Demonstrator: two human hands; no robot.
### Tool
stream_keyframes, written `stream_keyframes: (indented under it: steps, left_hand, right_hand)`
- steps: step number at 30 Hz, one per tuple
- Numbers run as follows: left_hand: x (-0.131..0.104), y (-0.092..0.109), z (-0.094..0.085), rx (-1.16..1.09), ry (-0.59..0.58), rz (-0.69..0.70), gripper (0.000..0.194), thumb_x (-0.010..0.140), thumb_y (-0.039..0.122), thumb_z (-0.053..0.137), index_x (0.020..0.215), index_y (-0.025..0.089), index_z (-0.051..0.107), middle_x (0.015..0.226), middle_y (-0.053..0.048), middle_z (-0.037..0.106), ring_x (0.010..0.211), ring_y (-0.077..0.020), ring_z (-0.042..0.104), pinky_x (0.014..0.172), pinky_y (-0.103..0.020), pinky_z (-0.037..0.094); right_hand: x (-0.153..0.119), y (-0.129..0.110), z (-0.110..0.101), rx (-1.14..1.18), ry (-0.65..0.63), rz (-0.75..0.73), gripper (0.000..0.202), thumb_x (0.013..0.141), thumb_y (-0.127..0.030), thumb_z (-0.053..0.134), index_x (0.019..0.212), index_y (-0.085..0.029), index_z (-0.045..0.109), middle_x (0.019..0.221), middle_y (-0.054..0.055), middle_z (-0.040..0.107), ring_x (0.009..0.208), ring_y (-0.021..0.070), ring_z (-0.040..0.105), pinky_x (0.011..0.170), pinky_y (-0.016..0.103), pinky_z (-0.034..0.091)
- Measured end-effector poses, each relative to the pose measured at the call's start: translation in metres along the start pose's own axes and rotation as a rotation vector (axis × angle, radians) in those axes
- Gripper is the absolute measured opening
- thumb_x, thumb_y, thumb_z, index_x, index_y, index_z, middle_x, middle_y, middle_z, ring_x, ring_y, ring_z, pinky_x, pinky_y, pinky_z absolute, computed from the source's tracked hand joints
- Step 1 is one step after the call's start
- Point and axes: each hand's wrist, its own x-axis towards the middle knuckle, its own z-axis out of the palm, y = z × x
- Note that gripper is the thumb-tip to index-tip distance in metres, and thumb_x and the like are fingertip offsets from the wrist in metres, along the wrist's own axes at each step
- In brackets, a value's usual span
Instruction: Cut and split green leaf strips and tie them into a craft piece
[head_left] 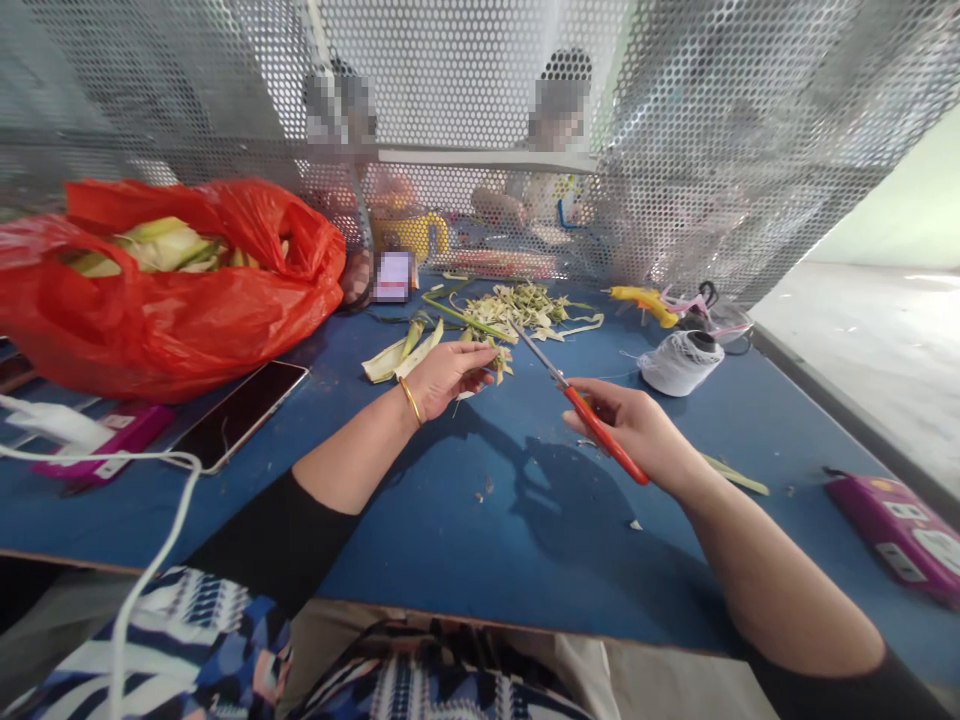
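Note:
My left hand [455, 378], with a gold bangle at the wrist, pinches a small piece of pale green husk [501, 362] near the middle of the blue table [465, 540]. Red-handled scissors [604, 430] are in my right hand [637, 430], their blades pointing up and left toward the husk pile. Just beyond my left hand lies a heap of cut husk scraps [521, 305]. Wider husk strips [397, 358] rest behind my left wrist, and a long green strip runs along the heap's left side.
A red plastic bag [187, 340] of husks stands at left, beside a phone [244, 415] and a purple power strip [112, 440]. White thread spool [681, 362], yellow glue gun [645, 303] and another purple power strip [900, 530] are at right. People sit behind the perforated metal screen [465, 100].

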Motion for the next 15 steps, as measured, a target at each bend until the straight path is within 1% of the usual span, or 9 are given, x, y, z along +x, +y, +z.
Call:
stream_keyframes:
  steps: [2, 4, 6, 8, 12, 15]
  left_hand:
    - [0.001, 0.001, 0.001, -0.032, 0.054, 0.024, 0.011, 0.07, 0.016, 0.077, 0.071, 0.013, 0.068, 0.062, 0.001, 0.062, 0.052, -0.007, 0.056, 0.049, -0.019, 0.038]
    - [0.001, 0.002, 0.001, -0.034, 0.087, 0.072, 0.014, 0.068, 0.014, 0.078, 0.071, 0.014, 0.064, 0.062, 0.002, 0.062, 0.05, -0.0069, 0.056, 0.048, -0.019, 0.038]
    - [0.002, 0.002, 0.0, -0.003, 0.1, 0.128, 0.016, 0.068, 0.013, 0.077, 0.073, 0.016, 0.061, 0.062, 0.003, 0.062, 0.049, -0.0073, 0.057, 0.047, -0.019, 0.037]
    - [0.002, 0.002, -0.001, 0.061, 0.096, 0.186, 0.016, 0.069, 0.012, 0.075, 0.073, 0.016, 0.06, 0.061, 0.004, 0.062, 0.048, -0.0074, 0.056, 0.046, -0.019, 0.036]
    - [0.002, 0.001, -0.003, 0.204, 0.108, 0.314, 0.013, 0.072, 0.009, 0.069, 0.074, 0.016, 0.059, 0.06, 0.004, 0.061, 0.047, -0.0072, 0.055, 0.046, -0.02, 0.036]
    - [0.002, 0.001, -0.003, 0.315, 0.111, 0.409, 0.013, 0.073, 0.008, 0.066, 0.074, 0.017, 0.058, 0.059, 0.005, 0.061, 0.048, -0.0079, 0.057, 0.05, -0.02, 0.041]
  right_hand:
    - [0.0, 0.002, -0.006, -0.007, -0.008, -0.002, 0.076, 0.072, -0.071, 0.066, 0.12, -0.012, 0.069, 0.068, 0.0, 0.058, 0.058, 0.0135, 0.045, 0.054, 0.028, 0.041]
    - [-0.001, 0.003, -0.011, -0.042, -0.015, -0.023, 0.077, 0.072, -0.07, 0.067, 0.123, -0.013, 0.069, 0.074, 0.003, 0.064, 0.062, 0.0159, 0.052, 0.057, 0.029, 0.046]
    - [-0.003, 0.005, -0.016, -0.123, -0.007, -0.046, 0.073, 0.073, -0.067, 0.069, 0.125, -0.016, 0.069, 0.083, 0.005, 0.071, 0.068, 0.0187, 0.059, 0.062, 0.03, 0.049]
    - [-0.004, 0.004, -0.018, -0.237, 0.004, -0.058, 0.067, 0.075, -0.061, 0.07, 0.126, -0.018, 0.069, 0.087, 0.006, 0.074, 0.071, 0.0202, 0.064, 0.063, 0.029, 0.05]
    - [-0.004, -0.004, -0.016, -0.463, 0.014, -0.041, 0.057, 0.076, -0.052, 0.069, 0.123, -0.021, 0.072, 0.087, 0.005, 0.077, 0.071, 0.0215, 0.067, 0.063, 0.029, 0.048]
    - [-0.004, -0.009, -0.015, -0.535, 0.018, -0.051, 0.054, 0.078, -0.051, 0.066, 0.122, -0.022, 0.073, 0.089, 0.005, 0.078, 0.072, 0.0212, 0.068, 0.063, 0.028, 0.046]
